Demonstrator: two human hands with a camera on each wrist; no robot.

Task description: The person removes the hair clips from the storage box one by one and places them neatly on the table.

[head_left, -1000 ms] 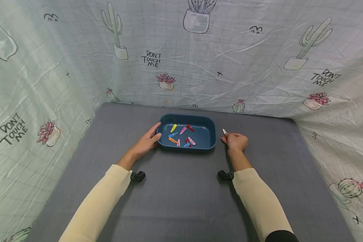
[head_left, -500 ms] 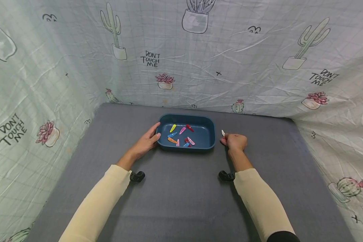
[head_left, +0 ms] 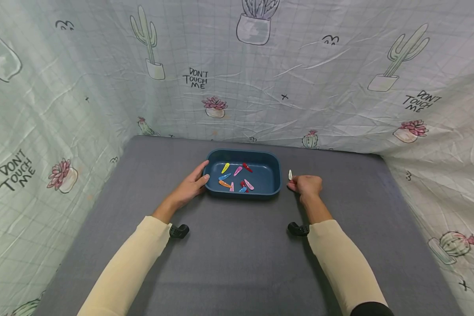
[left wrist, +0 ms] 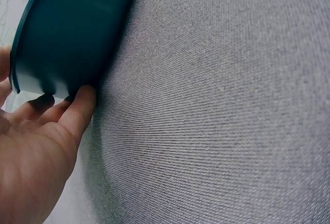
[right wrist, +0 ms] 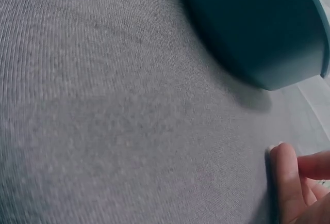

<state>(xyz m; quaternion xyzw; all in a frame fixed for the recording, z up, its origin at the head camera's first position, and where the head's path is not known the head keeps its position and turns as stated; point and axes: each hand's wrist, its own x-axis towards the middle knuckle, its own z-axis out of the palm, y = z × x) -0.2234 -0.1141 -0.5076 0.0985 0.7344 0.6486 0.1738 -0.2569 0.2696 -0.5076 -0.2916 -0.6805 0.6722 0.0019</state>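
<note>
A dark blue tray (head_left: 260,180) sits on the grey cloth with several snap hair clips inside: yellow (head_left: 225,167), orange (head_left: 224,183), and others in pink, red and blue. My left hand (head_left: 187,188) holds the tray's left end, its fingers bent against the outer wall in the left wrist view. To the right of the tray, my right hand (head_left: 310,185) pinches a white hair clip (head_left: 290,175) at its fingertips, low over the cloth. The right wrist view shows the right fingertips (right wrist: 286,159) close to the cloth, with most of the clip hidden.
The grey cloth (head_left: 237,263) covers the table. Behind it and at both sides hangs a pale curtain (head_left: 260,114) with cactus prints. A black wrist camera (head_left: 179,231) sits at the left wrist and a second black wrist camera (head_left: 298,229) at the right.
The white hair clip has turned from leaning left to nearly upright in view, while my right forearm has shifted slightly right. My left hand and the tray stay in place.
</note>
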